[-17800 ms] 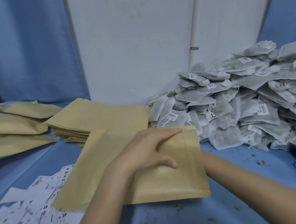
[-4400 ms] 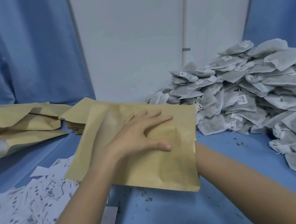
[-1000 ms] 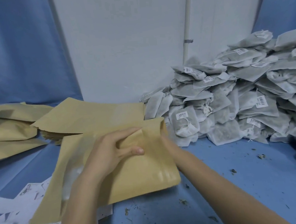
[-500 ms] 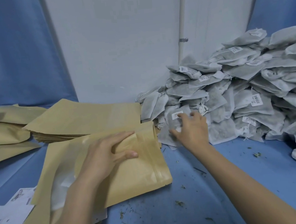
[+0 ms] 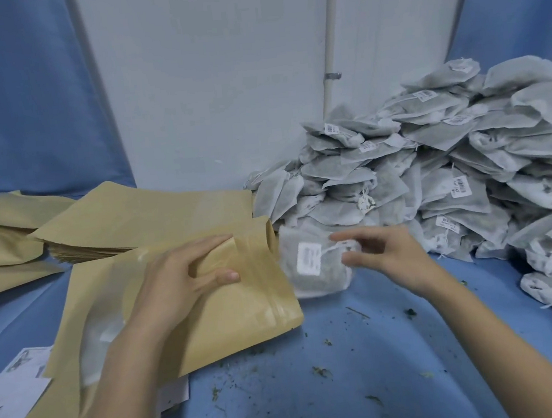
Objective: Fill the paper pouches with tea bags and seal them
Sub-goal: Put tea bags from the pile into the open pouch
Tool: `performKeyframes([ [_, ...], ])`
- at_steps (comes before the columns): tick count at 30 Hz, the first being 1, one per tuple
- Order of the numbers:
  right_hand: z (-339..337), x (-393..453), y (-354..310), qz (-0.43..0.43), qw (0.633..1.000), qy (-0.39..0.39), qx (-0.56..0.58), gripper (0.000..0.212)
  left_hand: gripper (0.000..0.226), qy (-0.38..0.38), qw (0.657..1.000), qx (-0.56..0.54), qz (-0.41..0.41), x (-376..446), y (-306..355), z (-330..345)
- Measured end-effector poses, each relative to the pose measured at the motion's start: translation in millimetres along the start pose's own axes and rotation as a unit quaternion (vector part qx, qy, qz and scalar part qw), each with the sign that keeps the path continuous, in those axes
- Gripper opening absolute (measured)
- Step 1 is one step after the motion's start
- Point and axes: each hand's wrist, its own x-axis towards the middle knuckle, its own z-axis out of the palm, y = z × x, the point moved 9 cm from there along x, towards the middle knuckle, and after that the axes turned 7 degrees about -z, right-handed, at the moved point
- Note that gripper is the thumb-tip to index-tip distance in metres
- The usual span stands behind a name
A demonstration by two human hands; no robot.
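right hand [image 5: 384, 259] has pulled tea bag [image 5: 317, 265] off pile, pinching it | left hand [image 5: 181, 285] grips pouch [image 5: 244, 316] mouth

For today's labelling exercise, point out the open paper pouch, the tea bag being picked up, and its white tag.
Paper pouch [image 5: 244, 313], head view, front panel.
Tea bag [image 5: 328, 278], head view, lower body.
White tag [image 5: 309, 258], head view, centre.

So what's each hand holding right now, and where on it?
Left hand grips the paper pouch at its open mouth; right hand pinches a tea bag at its right edge.
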Motion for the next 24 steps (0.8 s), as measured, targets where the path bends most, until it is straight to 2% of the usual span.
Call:
performKeyframes([
  [4,53,12,-19,-0.009,0.996,-0.078,-0.040,0.024,0.046,-0.038,0.998,-0.046,0.003,0,6,7],
  [6,85,26,-18,-0.016,0.994,-0.072,-0.078,0.013,0.047,-0.051,0.997,-0.051,0.016,1,13,13],
  [8,100,38,-9,-0.008,0.994,-0.038,-0.107,0.022,0.050,-0.065,0.996,-0.047,0.028,1,20,22],
  [10,121,45,8,-0.005,0.987,-0.103,-0.127,0.036,0.048,-0.079,0.996,-0.033,0.040,-1,23,31],
  [13,134,46,21,0.047,0.974,-0.157,-0.156,0.038,0.049,-0.078,0.996,-0.022,0.023,0,12,29],
  [14,134,46,15,0.029,0.978,-0.162,-0.125,0.035,0.051,-0.069,0.997,-0.019,0.011,2,6,25],
  [16,113,47,7,-0.018,0.991,-0.111,-0.075,0.026,0.058,-0.047,0.999,-0.013,-0.007,3,-4,17],
  [18,70,45,13,-0.026,0.990,0.001,-0.140,0.023,0.062,-0.036,0.999,-0.006,-0.016,2,-7,14],
  [19,52,44,21,-0.020,0.974,0.040,-0.224,0.029,0.063,-0.036,0.999,-0.002,-0.018,2,-7,15],
  [20,42,41,32,0.007,0.944,0.035,-0.329,0.041,0.063,-0.038,0.999,0.001,-0.019,1,-6,16],
  [22,38,37,54,0.058,0.875,-0.028,-0.481,0.063,0.064,-0.041,0.999,0.002,-0.023,1,-6,17],
  [23,39,36,62,0.071,0.856,-0.050,-0.510,0.064,0.063,-0.040,0.999,0.001,-0.026,1,-7,17],
  [24,39,36,66,0.060,0.860,-0.046,-0.505,0.059,0.063,-0.040,0.999,0.001,-0.028,1,-7,17],
])
